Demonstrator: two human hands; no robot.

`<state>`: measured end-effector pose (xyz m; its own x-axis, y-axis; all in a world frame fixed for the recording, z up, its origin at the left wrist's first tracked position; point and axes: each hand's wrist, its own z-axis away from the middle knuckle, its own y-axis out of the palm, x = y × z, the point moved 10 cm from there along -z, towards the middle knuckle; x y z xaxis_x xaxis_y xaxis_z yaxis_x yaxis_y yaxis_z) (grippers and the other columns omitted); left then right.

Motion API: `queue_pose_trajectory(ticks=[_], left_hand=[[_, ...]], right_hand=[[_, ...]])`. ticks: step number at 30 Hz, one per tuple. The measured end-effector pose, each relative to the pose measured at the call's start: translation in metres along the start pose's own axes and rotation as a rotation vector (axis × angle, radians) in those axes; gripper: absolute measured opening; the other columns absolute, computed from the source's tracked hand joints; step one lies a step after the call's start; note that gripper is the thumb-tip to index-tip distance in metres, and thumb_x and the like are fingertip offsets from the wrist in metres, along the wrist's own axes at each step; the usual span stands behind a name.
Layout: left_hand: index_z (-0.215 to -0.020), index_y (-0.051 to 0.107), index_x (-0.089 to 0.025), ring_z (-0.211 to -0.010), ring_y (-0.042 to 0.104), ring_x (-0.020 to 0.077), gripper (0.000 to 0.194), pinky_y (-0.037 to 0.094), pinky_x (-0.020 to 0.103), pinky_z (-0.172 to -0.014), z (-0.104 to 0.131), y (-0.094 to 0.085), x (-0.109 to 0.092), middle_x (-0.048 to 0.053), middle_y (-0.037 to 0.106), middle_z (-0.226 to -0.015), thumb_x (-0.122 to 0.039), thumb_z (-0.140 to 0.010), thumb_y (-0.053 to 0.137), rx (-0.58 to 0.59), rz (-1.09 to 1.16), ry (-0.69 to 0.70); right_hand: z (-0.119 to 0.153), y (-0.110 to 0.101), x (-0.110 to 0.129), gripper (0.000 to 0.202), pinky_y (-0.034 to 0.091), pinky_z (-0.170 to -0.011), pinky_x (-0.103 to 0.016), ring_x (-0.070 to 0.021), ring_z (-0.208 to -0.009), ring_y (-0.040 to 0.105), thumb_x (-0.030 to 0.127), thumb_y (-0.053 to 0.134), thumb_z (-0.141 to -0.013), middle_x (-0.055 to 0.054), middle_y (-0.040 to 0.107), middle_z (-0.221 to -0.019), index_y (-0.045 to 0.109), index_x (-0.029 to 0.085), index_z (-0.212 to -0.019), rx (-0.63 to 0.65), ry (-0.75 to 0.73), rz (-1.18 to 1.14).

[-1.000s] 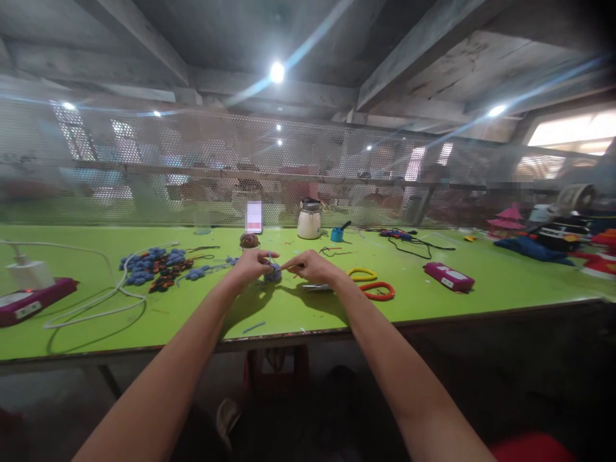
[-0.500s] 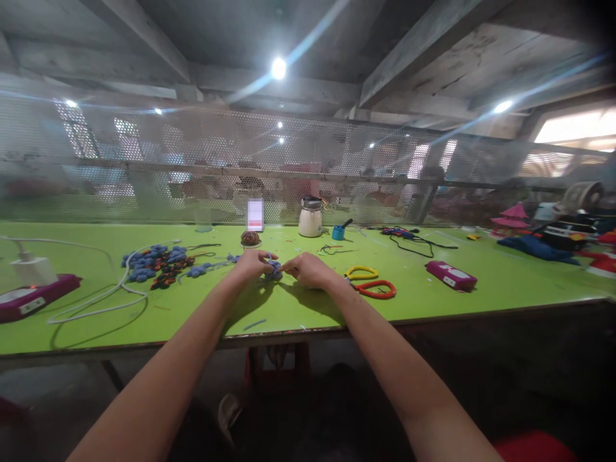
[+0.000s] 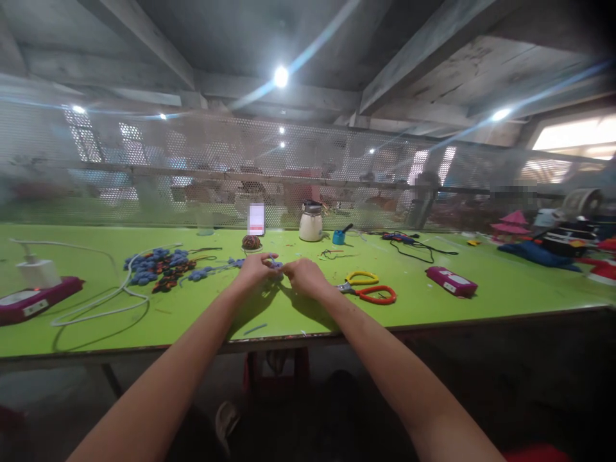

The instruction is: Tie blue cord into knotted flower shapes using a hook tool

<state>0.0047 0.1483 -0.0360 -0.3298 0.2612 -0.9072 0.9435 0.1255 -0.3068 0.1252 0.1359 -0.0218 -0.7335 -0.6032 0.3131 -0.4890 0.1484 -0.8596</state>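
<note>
My left hand (image 3: 256,272) is closed in a pinch on a small blue fuzzy yarn piece (image 3: 275,264), held just over the table. From the right, my right hand (image 3: 306,278) pinches the same piece, its fingertips close to the left thumb. Fingers cover much of the piece, so its shape is unclear. A blue yarn strand with small knots (image 3: 199,274) runs leftward from near my left hand. Beyond it lies a pile of blue yarn flowers (image 3: 144,266) with dark orange-brown ones (image 3: 171,277). Scissors (image 3: 376,301) with red and yellow handles rest beside my right wrist.
The green table (image 3: 192,324) holds a yarn ball (image 3: 251,242), a phone (image 3: 256,219), a cream jug (image 3: 310,224), a blue pot (image 3: 339,238) and dark cords (image 3: 409,247). Purple power strips (image 3: 451,282) sit at both sides; a white cable (image 3: 96,316) loops at left.
My fingers have shifted slightly around the blue yarn piece, which shows less between them now. The view has tilted a little; the other things stay in place.
</note>
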Motion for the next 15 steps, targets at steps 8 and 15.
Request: queue_pose_trajectory(ticks=[8,15], left_hand=[[-0.113,0.067,-0.016,-0.063,0.059,0.0189,0.057,0.046,0.030,-0.064,0.002,-0.001,-0.020,0.002,0.065,-0.066,-0.015,-0.056,0.072,-0.079,-0.143,0.154],[-0.119,0.065,-0.014,-0.069,0.054,0.0189,0.053,0.042,0.031,-0.075,0.016,-0.011,-0.041,0.001,0.059,-0.068,-0.017,-0.066,0.063,-0.256,-0.173,0.261]], right_hand=[[-0.010,0.005,-0.027,0.020,0.041,-0.047,-0.021,-0.0109,-0.044,0.053,0.018,0.063,-0.076,-0.003,0.066,-0.052,0.077,0.015,-0.090,-0.131,0.215,-0.498],[-0.006,0.012,-0.033,0.027,0.034,-0.035,-0.019,-0.0061,-0.034,0.042,0.023,0.063,-0.074,0.001,0.057,-0.046,0.072,0.008,-0.094,-0.227,0.308,-0.917]])
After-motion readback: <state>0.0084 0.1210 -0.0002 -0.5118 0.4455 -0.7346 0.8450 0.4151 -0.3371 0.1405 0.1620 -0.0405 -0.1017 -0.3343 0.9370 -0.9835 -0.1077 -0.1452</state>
